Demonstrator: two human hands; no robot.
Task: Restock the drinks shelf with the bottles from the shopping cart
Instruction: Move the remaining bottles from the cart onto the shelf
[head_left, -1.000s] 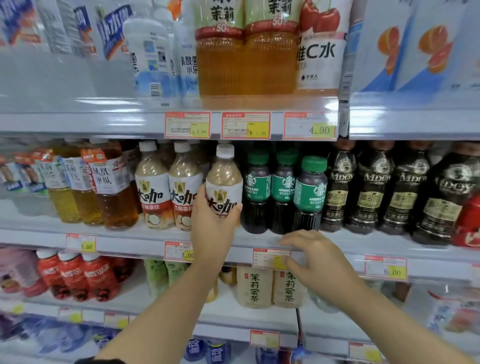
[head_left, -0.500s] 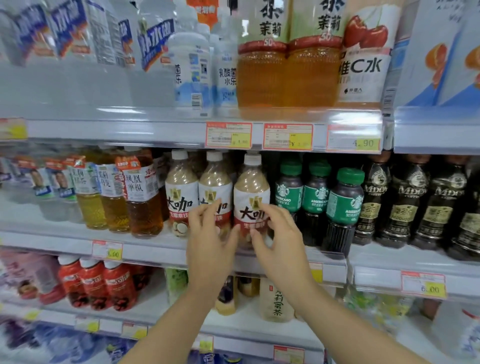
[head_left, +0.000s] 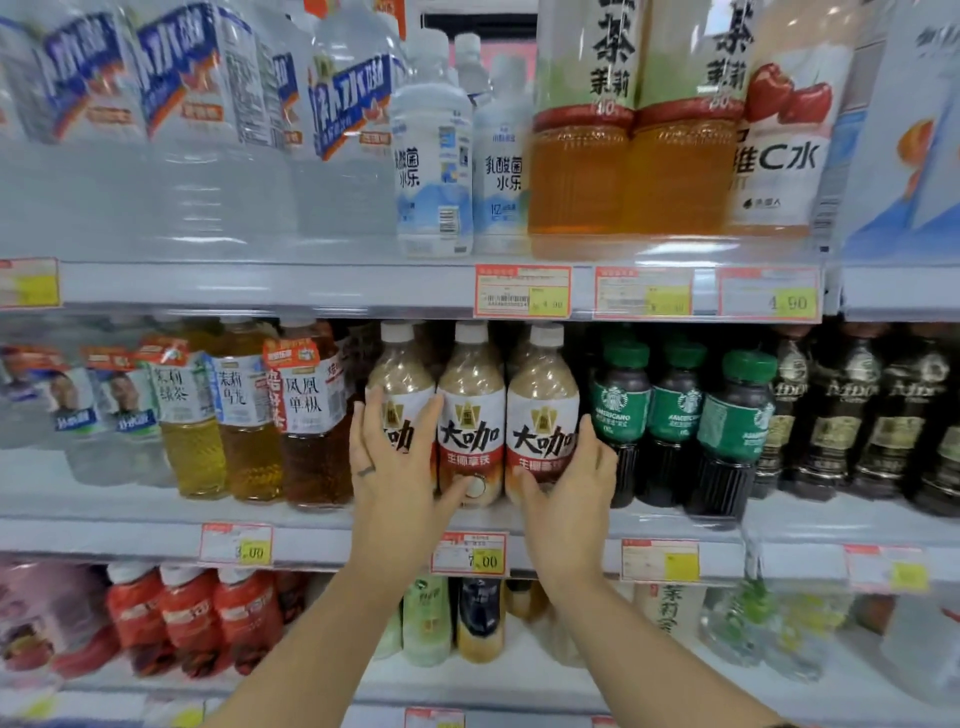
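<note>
Three milky coffee bottles with white caps and red-and-white labels stand side by side on the middle shelf (head_left: 675, 519). My left hand (head_left: 395, 473) lies with straight, spread fingers against the left bottle (head_left: 400, 374), its thumb reaching to the foot of the middle bottle (head_left: 470, 415). My right hand (head_left: 566, 504) cups the lower part of the right bottle (head_left: 543, 410), thumb in front and fingers round its right side. The shopping cart is out of view.
Green-capped dark coffee bottles (head_left: 675, 410) stand right beside the right bottle, with black bottles (head_left: 836, 415) further right. Amber tea bottles (head_left: 306, 415) stand to the left. Water and large tea bottles fill the shelf above (head_left: 311, 286); red bottles (head_left: 187, 613) sit below.
My left hand has shifted from the right-hand coffee bottle to the left one. My right hand has risen from the shelf edge onto the right bottle. The view has come closer.
</note>
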